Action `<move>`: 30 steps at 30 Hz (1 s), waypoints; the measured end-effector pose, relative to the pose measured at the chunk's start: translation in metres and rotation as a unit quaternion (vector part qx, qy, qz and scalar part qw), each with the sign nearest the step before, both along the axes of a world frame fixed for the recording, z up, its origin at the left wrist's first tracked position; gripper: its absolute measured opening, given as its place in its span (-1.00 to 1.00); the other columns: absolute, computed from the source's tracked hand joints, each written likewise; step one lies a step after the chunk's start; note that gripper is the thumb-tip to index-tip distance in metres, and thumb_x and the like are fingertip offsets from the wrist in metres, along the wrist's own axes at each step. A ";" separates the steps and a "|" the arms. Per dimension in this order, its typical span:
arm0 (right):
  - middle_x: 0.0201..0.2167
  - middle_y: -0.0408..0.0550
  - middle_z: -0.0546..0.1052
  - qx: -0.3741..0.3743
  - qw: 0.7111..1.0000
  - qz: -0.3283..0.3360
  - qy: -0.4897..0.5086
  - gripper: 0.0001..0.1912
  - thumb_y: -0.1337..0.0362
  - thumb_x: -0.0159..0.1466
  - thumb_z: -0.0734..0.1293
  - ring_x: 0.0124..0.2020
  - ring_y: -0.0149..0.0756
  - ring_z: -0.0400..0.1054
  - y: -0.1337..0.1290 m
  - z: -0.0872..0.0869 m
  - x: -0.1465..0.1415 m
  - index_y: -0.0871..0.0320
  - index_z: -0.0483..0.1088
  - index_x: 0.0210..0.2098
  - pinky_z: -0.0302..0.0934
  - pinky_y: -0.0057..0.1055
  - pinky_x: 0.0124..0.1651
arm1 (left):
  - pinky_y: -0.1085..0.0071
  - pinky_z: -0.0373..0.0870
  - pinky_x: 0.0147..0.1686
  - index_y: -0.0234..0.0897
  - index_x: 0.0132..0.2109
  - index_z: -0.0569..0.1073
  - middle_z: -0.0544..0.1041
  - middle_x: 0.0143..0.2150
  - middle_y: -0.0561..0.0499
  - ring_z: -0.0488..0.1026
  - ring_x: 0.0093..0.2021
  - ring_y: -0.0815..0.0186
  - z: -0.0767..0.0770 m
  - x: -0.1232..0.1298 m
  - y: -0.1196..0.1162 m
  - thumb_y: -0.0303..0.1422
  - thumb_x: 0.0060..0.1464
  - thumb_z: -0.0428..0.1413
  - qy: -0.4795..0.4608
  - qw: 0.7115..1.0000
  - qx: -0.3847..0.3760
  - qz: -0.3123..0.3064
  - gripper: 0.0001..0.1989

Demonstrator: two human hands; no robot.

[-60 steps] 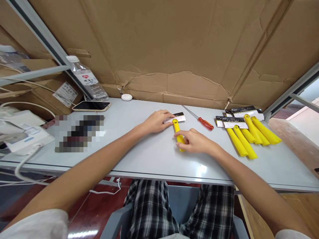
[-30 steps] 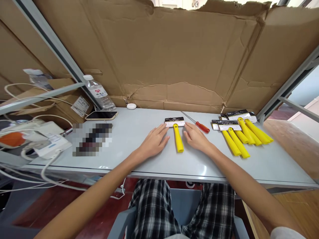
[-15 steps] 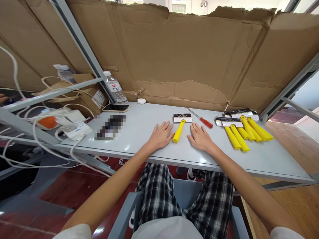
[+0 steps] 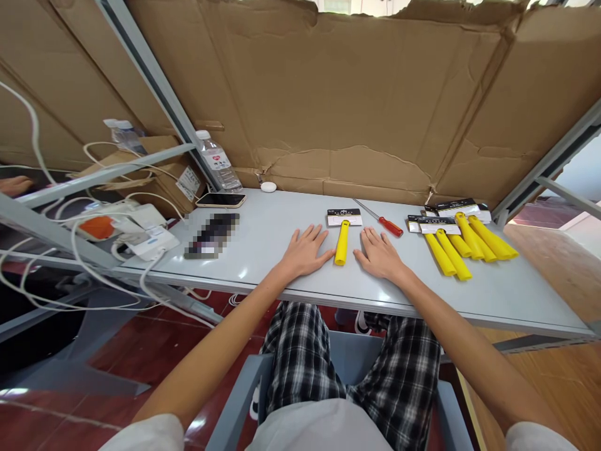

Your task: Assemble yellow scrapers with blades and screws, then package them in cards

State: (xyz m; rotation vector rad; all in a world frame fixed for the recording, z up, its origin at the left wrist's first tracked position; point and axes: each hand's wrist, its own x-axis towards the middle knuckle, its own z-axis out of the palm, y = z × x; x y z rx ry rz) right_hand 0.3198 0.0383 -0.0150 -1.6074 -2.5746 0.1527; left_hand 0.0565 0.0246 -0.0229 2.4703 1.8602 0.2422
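One yellow tube-like handle point(image 4: 342, 244) lies on the grey table with a black-and-white card point(image 4: 345, 217) at its far end. To its left my left hand point(image 4: 306, 252) rests flat, fingers spread, its thumb tip at the handle's lower edge; I cannot tell whether they touch. On the other side my right hand point(image 4: 379, 254) lies flat and open, a little apart from the handle. Just beyond the right hand is a screwdriver point(image 4: 390, 227) with a red grip, its shaft pointing away to the left. Neither hand holds anything.
Several carded yellow handles point(image 4: 453, 254) lie in a pile at the right. Toward the left are a phone point(image 4: 221, 200), a blurred-out dark item point(image 4: 213, 235), a water bottle point(image 4: 220, 164) and tangled white cables point(image 4: 70, 250). Another person's hand point(image 4: 16, 185) shows at the far left.
The near end of the single yellow handle has swung slightly right, so it lies straighter. My left thumb has shifted right with it. My right hand stays flat; the view has tilted slightly.
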 end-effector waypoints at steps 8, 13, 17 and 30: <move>0.63 0.31 0.01 0.001 1.000 0.003 0.015 -0.13 -0.08 0.52 -0.02 0.68 0.07 -0.18 0.000 -0.001 0.001 0.44 0.01 0.59 -0.28 0.14 0.68 | -0.27 -0.12 0.57 -0.23 0.57 0.24 0.08 0.67 -0.22 -0.03 0.66 -0.10 0.005 0.002 -0.003 0.26 0.39 -0.09 -0.006 1.000 -0.002 -0.005 -0.12; 0.63 0.31 0.01 0.000 1.000 0.004 0.013 -0.14 -0.07 0.53 -0.01 0.68 0.08 -0.18 0.000 0.000 0.000 0.44 0.01 0.59 -0.27 0.16 0.67 | -0.29 -0.11 0.55 -0.20 0.56 0.26 0.09 0.66 -0.24 -0.01 0.65 -0.16 0.006 0.003 -0.002 0.33 0.32 -0.05 -0.002 1.000 -0.001 -0.003 -0.07; 0.64 0.29 -0.01 -0.006 1.000 0.002 0.010 -0.15 -0.07 0.53 -0.01 0.69 0.05 -0.20 0.000 0.000 0.000 0.41 0.00 0.59 -0.29 0.15 0.67 | -0.25 0.05 0.48 -0.09 0.51 0.33 0.28 0.59 -0.18 0.15 0.57 -0.15 0.012 0.006 -0.001 0.21 0.37 -0.01 -0.014 0.999 0.030 -0.007 -0.24; 0.63 0.28 0.02 0.000 1.000 0.002 0.017 -0.14 -0.07 0.52 0.01 0.68 0.06 -0.18 0.000 -0.001 0.001 0.44 0.02 0.58 -0.27 0.15 0.67 | -0.26 0.27 0.22 -0.06 0.39 0.44 0.46 0.39 -0.23 0.36 0.31 -0.18 0.013 0.015 0.015 0.05 0.47 -0.13 0.001 0.996 0.073 0.048 -0.43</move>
